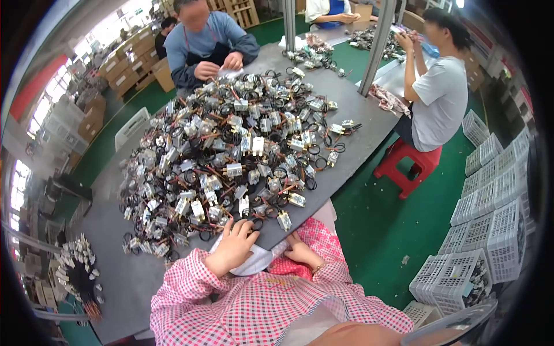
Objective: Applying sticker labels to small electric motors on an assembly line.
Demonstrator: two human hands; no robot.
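Note:
A large heap of small silver metal parts with gold-coloured ends and coiled black cables (234, 169) covers much of the grey table (340, 179). At the heap's near edge, my left hand (233, 247) is open, its fingers spread and touching the nearest parts. Under its palm lies a white cloth-like piece (254, 261) at the table edge. My right hand (302, 252) is lower, beside the table's near edge and against a pink patterned fabric (321, 241). Its fingertips are partly hidden, so whether it grips anything cannot be made out.
Across the table a person in blue (210, 49) handles something white. At right, another person (435, 86) sits on a red stool (408, 164). Grey plastic crates (490, 213) line the right side. A cable bundle (81, 265) stands at lower left. Metal posts (378, 46) rise beyond.

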